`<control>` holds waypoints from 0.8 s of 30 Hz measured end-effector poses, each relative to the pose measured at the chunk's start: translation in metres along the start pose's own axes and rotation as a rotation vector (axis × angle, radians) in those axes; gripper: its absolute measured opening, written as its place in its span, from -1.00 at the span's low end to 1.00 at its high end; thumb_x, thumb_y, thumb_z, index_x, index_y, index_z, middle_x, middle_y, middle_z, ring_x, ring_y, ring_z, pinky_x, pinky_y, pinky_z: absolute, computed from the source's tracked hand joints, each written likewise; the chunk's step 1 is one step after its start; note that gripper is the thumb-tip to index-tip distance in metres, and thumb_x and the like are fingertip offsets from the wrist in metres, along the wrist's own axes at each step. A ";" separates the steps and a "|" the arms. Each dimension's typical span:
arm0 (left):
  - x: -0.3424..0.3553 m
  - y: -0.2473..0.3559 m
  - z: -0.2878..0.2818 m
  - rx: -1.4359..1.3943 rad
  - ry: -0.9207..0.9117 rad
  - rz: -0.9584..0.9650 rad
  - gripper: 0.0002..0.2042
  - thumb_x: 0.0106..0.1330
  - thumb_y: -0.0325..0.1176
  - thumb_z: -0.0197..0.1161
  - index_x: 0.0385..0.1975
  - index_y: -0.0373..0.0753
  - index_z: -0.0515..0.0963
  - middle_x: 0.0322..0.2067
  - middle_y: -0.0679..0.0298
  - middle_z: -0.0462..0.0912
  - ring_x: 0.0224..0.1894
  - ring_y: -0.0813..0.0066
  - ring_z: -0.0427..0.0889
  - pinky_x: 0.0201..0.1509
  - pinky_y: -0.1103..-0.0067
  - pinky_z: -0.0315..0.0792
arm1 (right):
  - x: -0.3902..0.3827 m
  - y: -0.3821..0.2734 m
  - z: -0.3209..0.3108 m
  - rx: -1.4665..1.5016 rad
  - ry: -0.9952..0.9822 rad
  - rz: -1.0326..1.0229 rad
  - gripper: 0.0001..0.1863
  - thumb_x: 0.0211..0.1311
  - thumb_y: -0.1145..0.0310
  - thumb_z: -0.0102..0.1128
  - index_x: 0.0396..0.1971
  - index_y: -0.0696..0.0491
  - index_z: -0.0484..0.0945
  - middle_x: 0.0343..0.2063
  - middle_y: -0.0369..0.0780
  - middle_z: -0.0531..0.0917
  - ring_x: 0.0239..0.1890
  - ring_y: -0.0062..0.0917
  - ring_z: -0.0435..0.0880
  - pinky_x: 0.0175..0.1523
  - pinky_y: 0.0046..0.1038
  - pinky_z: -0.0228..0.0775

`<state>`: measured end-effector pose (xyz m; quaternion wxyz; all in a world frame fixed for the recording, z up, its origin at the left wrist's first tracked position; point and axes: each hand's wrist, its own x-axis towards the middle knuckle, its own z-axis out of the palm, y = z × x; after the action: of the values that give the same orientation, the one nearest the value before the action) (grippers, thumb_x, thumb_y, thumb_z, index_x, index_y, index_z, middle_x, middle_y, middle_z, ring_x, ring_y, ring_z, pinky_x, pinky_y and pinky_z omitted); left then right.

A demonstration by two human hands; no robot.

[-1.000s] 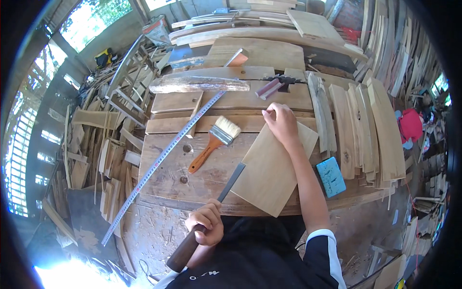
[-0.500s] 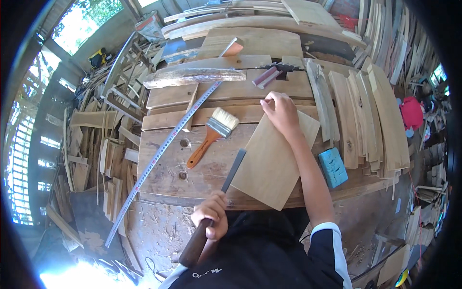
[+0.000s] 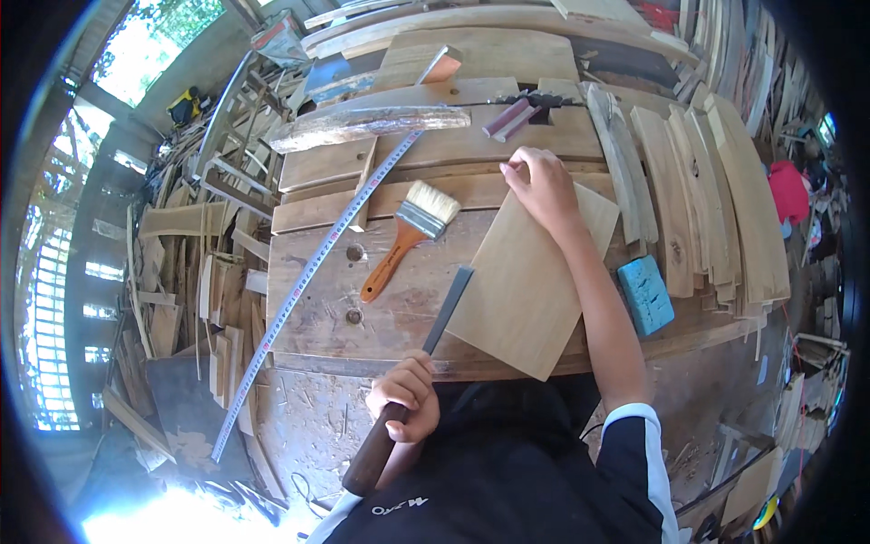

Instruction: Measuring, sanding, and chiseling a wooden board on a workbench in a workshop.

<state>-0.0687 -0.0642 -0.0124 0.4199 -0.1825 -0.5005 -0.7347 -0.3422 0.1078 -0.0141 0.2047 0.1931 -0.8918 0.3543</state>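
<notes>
A chisel with a flat grey blade (image 3: 450, 306) and a dark wooden handle is gripped in my left hand (image 3: 404, 399) near the front edge of the bench. Its blade slants away from me along the left edge of a thin, pale rectangular wooden board (image 3: 526, 281); whether it touches is unclear. Over the board's far end my right hand (image 3: 546, 186) rests with fingers curled, holding it down, and hides a corner. Left of the board lies a wide brush (image 3: 408, 238) with pale bristles and an orange wooden handle.
A tape measure (image 3: 317, 272) runs diagonally across the bench (image 3: 308, 308) and past its front edge. A blue sponge-like block (image 3: 645, 295) lies right of my right forearm. Planks (image 3: 689, 204) line the right side, a rough stick (image 3: 372, 127) lies farther back, and scrap wood surrounds the bench.
The whole view has shifted slightly, so everything sits a little farther right and higher. Both hands, the chisel and the board keep nearly the same positions relative to one another.
</notes>
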 end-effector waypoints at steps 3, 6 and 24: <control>0.004 0.006 0.008 0.059 -0.006 -0.031 -0.49 0.44 0.18 0.04 -0.57 -0.13 0.30 -0.75 0.42 0.22 -0.67 0.53 0.17 -0.31 0.42 0.24 | 0.000 0.000 0.000 0.002 0.015 0.004 -0.80 0.22 0.27 0.34 -0.46 0.07 0.57 -0.42 -0.12 0.69 -0.24 -0.14 0.66 -0.07 -0.13 0.50; -0.005 0.013 0.004 0.042 0.009 -0.027 -0.50 0.45 0.18 0.02 -0.56 -0.13 0.30 -0.74 0.42 0.23 -0.67 0.53 0.18 -0.29 0.41 0.24 | -0.002 0.000 0.002 0.009 0.018 0.016 -0.80 0.21 0.27 0.35 -0.46 0.07 0.57 -0.42 -0.12 0.69 -0.24 -0.14 0.66 -0.08 -0.13 0.49; -0.005 0.011 -0.002 0.031 0.083 -0.024 -0.45 0.44 0.30 -0.04 -0.53 -0.10 0.29 -0.74 0.44 0.19 -0.68 0.55 0.15 -0.40 0.43 0.19 | -0.004 -0.005 0.003 -0.072 -0.034 -0.015 -0.80 0.24 0.24 0.27 -0.40 0.07 0.60 -0.34 -0.14 0.70 -0.17 -0.18 0.67 -0.01 -0.17 0.49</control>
<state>-0.0572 -0.0656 -0.0103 0.4343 -0.1389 -0.4962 -0.7388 -0.3375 0.1033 -0.0150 0.1991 0.1984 -0.9058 0.3170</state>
